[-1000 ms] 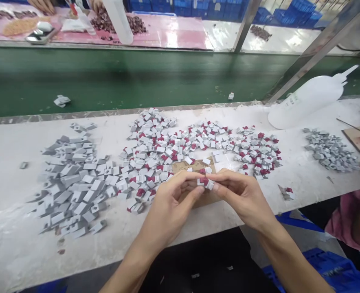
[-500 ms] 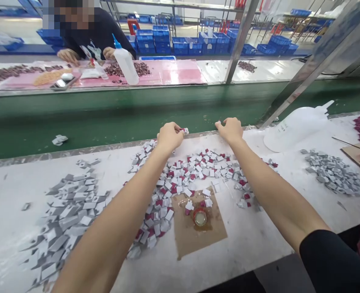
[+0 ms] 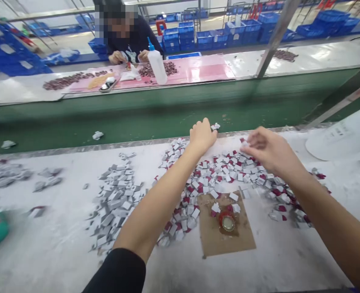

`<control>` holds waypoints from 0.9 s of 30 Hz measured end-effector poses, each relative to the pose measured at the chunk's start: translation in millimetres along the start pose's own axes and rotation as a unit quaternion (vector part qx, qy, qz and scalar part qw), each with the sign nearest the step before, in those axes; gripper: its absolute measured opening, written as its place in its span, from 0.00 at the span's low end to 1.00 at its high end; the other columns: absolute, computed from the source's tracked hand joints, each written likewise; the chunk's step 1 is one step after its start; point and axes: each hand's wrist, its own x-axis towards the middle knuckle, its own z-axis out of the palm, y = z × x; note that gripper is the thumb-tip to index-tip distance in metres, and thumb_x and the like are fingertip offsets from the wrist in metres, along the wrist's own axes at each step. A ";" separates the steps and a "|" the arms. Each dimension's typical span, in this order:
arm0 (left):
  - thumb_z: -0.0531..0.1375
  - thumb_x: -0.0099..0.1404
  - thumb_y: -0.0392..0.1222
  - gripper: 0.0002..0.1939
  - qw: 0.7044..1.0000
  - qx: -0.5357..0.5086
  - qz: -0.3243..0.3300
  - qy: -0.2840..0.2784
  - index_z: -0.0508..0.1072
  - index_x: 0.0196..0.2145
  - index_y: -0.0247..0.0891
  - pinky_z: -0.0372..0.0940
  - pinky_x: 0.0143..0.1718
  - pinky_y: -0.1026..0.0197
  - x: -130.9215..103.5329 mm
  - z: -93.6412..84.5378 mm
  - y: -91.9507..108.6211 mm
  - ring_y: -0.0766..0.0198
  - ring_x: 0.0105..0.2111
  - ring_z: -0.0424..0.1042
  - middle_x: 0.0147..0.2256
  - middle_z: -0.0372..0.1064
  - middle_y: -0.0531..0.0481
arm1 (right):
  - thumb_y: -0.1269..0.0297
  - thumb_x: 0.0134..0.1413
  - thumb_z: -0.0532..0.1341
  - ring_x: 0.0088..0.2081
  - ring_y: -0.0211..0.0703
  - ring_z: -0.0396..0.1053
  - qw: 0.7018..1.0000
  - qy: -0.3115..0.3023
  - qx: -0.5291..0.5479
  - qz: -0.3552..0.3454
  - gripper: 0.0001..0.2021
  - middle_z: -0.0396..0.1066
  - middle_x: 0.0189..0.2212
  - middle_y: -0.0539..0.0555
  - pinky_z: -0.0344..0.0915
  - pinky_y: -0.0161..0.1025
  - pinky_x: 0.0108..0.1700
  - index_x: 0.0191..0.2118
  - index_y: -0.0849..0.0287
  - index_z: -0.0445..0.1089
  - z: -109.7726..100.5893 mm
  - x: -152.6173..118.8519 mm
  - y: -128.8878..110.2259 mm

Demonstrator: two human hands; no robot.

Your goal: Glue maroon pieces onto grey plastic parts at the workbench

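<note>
Green belt (image 3: 155,112) behind, one piece (image 3: 216,126) adjoins left fingers (image 3: 205,124), grip unclear; right fingers (image 3: 257,138) pinch another (image 3: 243,141).

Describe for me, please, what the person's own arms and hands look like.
The left hand and right hand are both bare, without gloves, and I see no watch or bracelet on either wrist. A plain black sleeve covers the upper part of the left arm, ending around the elbow. The right forearm shows no sleeve within the picture.

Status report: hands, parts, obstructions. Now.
Left hand at green strip, small part beside it. Right hand apparently holding another part. Part pile close by.
</note>
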 end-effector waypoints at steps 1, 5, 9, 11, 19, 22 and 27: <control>0.65 0.82 0.43 0.18 1.000 0.006 0.012 0.003 0.76 0.65 0.38 0.67 0.69 0.43 -18.6 -5.5 -8.7 0.43 0.67 0.75 0.64 0.77 0.35 | 0.43 0.63 0.76 0.40 0.57 0.85 0.999 -0.014 0.018 -0.024 0.18 0.87 0.40 0.58 0.81 0.48 0.41 0.45 0.52 0.80 -3.5 -26.1 4.8; 0.61 0.82 0.41 0.15 0.999 0.037 0.023 0.022 0.78 0.61 0.41 0.66 0.68 0.46 -105.4 -28.5 -61.9 0.45 0.65 0.74 0.62 0.78 0.39 | 0.34 0.69 0.70 0.39 0.57 0.88 0.999 -0.036 0.002 -0.036 0.22 0.89 0.41 0.56 0.83 0.44 0.37 0.48 0.46 0.86 -10.4 -129.0 43.6; 0.55 0.81 0.41 0.18 0.992 0.083 -0.065 0.063 0.79 0.60 0.39 0.67 0.66 0.36 -178.3 -46.6 -127.7 0.37 0.64 0.72 0.61 0.79 0.34 | 0.40 0.72 0.69 0.40 0.55 0.89 0.996 -0.039 -0.035 -0.065 0.17 0.90 0.46 0.52 0.82 0.40 0.31 0.53 0.42 0.89 -5.3 -206.0 77.0; 0.54 0.79 0.40 0.20 0.984 0.108 -0.113 0.086 0.81 0.59 0.38 0.66 0.65 0.31 -200.2 -51.7 -154.6 0.31 0.64 0.70 0.60 0.78 0.30 | 0.44 0.74 0.67 0.45 0.56 0.90 0.998 -0.016 -0.031 -0.046 0.15 0.90 0.49 0.50 0.82 0.39 0.32 0.54 0.41 0.88 1.2 -229.1 79.2; 0.55 0.76 0.43 0.20 0.976 0.138 -0.135 0.105 0.86 0.54 0.43 0.64 0.66 0.29 -205.2 -52.0 -188.8 0.25 0.66 0.67 0.62 0.77 0.31 | 0.47 0.69 0.68 0.36 0.61 0.88 0.997 0.040 -0.010 -0.061 0.09 0.90 0.43 0.49 0.84 0.53 0.35 0.47 0.37 0.86 17.3 -230.8 57.6; 0.58 0.74 0.43 0.15 0.977 0.131 -0.134 0.098 0.86 0.46 0.44 0.63 0.66 0.27 -191.5 -55.9 -188.8 0.24 0.65 0.66 0.59 0.79 0.31 | 0.49 0.70 0.67 0.34 0.59 0.86 0.998 0.036 -0.008 -0.053 0.09 0.90 0.42 0.51 0.81 0.53 0.32 0.48 0.38 0.86 19.4 -225.9 57.8; 0.59 0.75 0.45 0.11 0.985 0.091 -0.119 0.090 0.82 0.43 0.44 0.64 0.70 0.31 -190.0 -68.1 -181.9 0.30 0.65 0.72 0.56 0.82 0.34 | 0.50 0.71 0.67 0.33 0.58 0.84 0.998 0.041 0.007 -0.044 0.09 0.89 0.41 0.52 0.80 0.52 0.34 0.48 0.38 0.86 18.1 -227.7 53.4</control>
